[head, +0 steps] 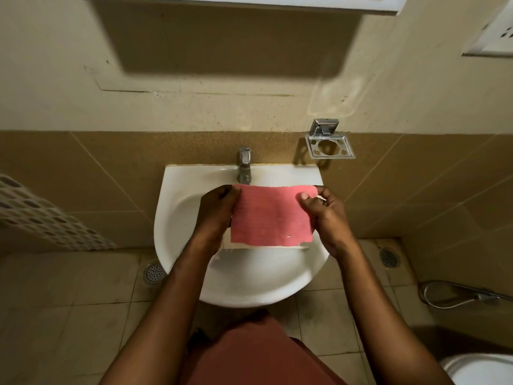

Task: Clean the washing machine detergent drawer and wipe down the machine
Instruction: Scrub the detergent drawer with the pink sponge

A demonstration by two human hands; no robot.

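Indoors, left hand and right hand pinching pink cloth over white sink, tan tiled wall, possibly drawer beneath.

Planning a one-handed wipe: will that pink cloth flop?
Probably floppy: the pink cloth is stretched flat between the left hand and right hand. Likely light, since fingertip pinches carry it. Its ragged lower edge hints it tears easily.

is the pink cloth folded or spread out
Spread out. The pink cloth hangs flat as one sheet over the sink, the left hand and right hand pinching its upper corners.
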